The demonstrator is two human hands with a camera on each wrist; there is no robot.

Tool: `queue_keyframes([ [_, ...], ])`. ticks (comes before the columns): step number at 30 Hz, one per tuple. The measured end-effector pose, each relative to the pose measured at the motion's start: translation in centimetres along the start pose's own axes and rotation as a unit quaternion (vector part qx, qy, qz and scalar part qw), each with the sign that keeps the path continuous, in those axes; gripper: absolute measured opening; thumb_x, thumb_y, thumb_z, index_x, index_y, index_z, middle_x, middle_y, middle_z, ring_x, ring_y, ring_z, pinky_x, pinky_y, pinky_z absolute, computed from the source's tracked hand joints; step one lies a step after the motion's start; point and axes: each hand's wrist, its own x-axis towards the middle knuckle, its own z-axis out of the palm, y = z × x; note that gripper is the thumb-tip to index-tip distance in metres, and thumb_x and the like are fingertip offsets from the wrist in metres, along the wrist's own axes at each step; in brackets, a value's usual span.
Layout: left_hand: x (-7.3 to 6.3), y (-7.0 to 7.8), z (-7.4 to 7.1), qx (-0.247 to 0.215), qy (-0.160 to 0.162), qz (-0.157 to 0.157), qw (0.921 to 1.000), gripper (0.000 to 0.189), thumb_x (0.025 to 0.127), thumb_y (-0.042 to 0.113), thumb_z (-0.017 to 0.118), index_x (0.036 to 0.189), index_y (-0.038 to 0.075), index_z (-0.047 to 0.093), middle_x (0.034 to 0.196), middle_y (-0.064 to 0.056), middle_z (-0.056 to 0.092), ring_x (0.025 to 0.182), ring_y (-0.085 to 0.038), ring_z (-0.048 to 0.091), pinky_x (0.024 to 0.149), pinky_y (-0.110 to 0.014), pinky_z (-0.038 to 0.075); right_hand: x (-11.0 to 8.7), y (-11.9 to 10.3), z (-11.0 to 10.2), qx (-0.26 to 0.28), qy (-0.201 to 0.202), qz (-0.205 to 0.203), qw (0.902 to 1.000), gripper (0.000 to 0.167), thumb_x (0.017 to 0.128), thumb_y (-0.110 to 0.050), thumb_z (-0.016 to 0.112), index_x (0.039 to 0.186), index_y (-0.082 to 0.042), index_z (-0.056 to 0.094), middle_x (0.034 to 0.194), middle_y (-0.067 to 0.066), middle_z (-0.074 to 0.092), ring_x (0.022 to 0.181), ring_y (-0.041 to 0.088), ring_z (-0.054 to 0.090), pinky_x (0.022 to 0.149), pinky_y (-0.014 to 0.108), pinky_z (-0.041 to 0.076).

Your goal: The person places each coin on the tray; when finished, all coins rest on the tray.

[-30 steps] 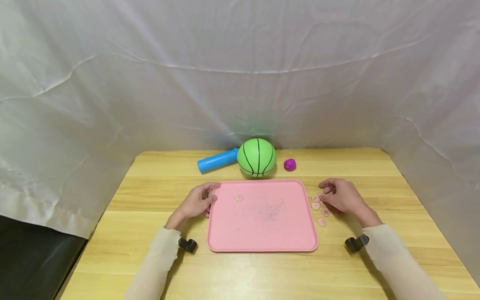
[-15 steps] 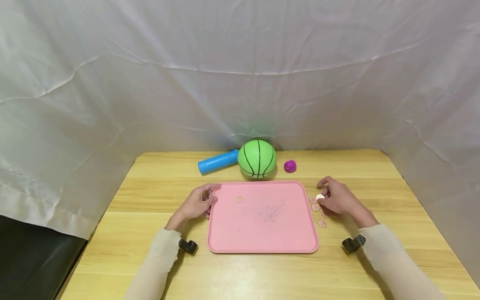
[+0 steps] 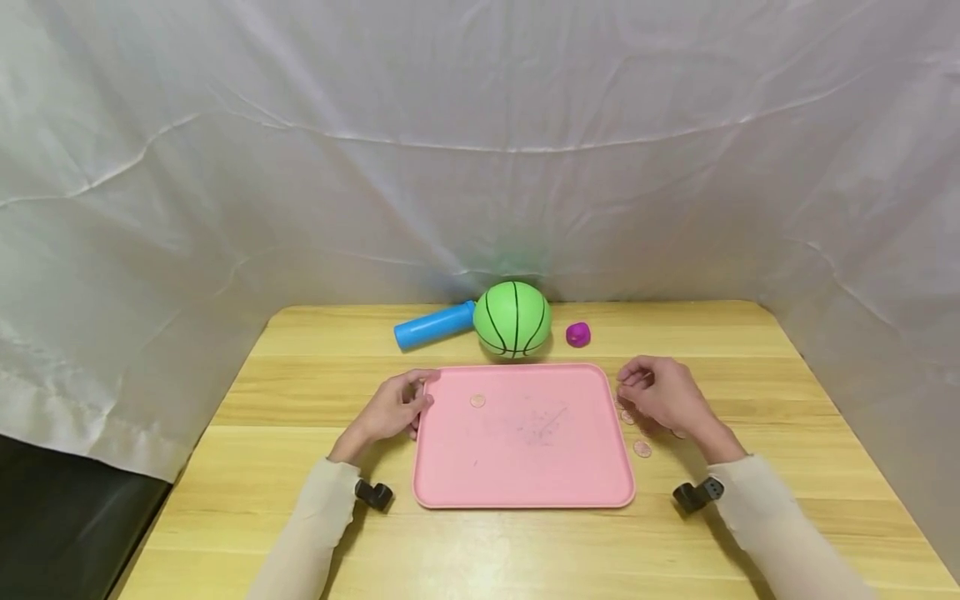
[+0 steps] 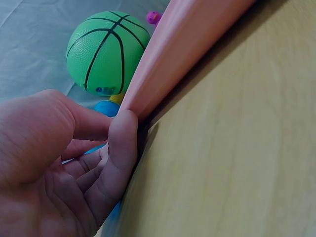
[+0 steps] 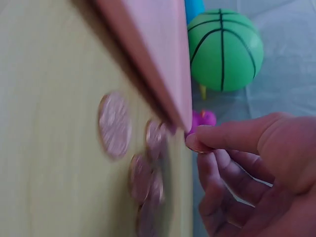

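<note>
My left hand (image 3: 388,407) grips the left rim of a pink tray (image 3: 525,475) near its far corner. In the left wrist view, thumb and fingertips meet at the tray's edge. A single copper-coloured coin (image 3: 477,401) lies flat on the tray, towards its upper left. Just off the tray's right side, my right hand (image 3: 667,396) hovers over the table. It pinches a coin (image 5: 198,147) between thumb and forefinger, seen nearly edge-on in the right wrist view. Several loose coins (image 5: 115,126) lie on the table beneath, partly hidden from the head view by that hand.
Behind the tray stand a green ball (image 3: 513,320) with black lines, a blue cylinder (image 3: 434,326) touching it, and a small magenta rubber duck (image 3: 578,334). A pale curtain (image 3: 510,208) hangs along the back and sides of the wooden table (image 3: 495,550).
The right hand has lifted a coin from the group on the table and shifted left towards the tray's right rim. My left hand has stayed on the tray.
</note>
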Motion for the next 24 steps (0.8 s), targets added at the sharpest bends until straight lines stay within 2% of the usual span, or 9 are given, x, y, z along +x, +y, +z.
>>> queue_keyframes([
  [4,0.0,-0.1,0.0,0.005,0.001,0.002,1.0,0.046,0.109,0.003,0.063,0.154,0.002,0.059,0.093,-0.011,0.057,0.058,-0.016,0.061,0.046,-0.029,0.061,-0.1,-1.4,0.3,0.024,-0.001,0.008,0.9997,0.019,0.099,-0.014,0.08,0.114,-0.003,0.078,0.101,0.014,0.078,0.086,0.021,0.069,0.067,0.022,0.06],
  [9,0.0,-0.1,-0.1,0.005,0.001,0.004,1.0,0.046,0.108,0.002,0.064,0.154,0.001,0.058,0.092,-0.011,0.057,0.058,-0.016,0.06,0.046,-0.029,0.061,0.2,-2.6,1.0,0.035,-0.013,0.009,0.9993,0.021,0.098,-0.015,0.08,0.117,-0.006,0.082,0.104,0.013,0.08,0.088,0.019,0.07,0.073,0.024,0.062],
  [14,-0.2,0.1,-0.1,-0.005,0.0,0.002,1.0,0.047,0.108,0.002,0.064,0.154,0.0,0.058,0.092,-0.012,0.057,0.059,-0.016,0.061,0.046,-0.029,0.061,0.7,-3.8,2.6,0.045,-0.013,-0.012,0.9988,0.015,0.096,-0.014,0.082,0.11,-0.009,0.083,0.101,0.01,0.081,0.088,0.018,0.071,0.074,0.025,0.063],
  [21,-0.1,0.0,-0.1,-0.006,0.001,-0.001,1.0,0.047,0.108,0.001,0.063,0.154,0.001,0.059,0.094,-0.012,0.057,0.06,-0.015,0.062,0.048,-0.029,0.063,1.4,-6.2,4.7,0.06,-0.032,-0.013,0.9976,0.01,0.095,-0.011,0.083,0.104,-0.009,0.081,0.103,0.01,0.079,0.093,0.022,0.072,0.084,0.032,0.065],
  [24,0.0,-0.1,-0.1,-0.003,0.0,-0.002,1.0,0.047,0.108,0.002,0.063,0.154,0.002,0.058,0.093,-0.011,0.057,0.06,-0.014,0.062,0.048,-0.03,0.063,1.6,-7.0,5.6,0.07,-0.038,-0.022,0.9966,0.007,0.095,-0.009,0.082,0.102,-0.008,0.08,0.1,0.01,0.077,0.091,0.02,0.07,0.083,0.03,0.064],
])
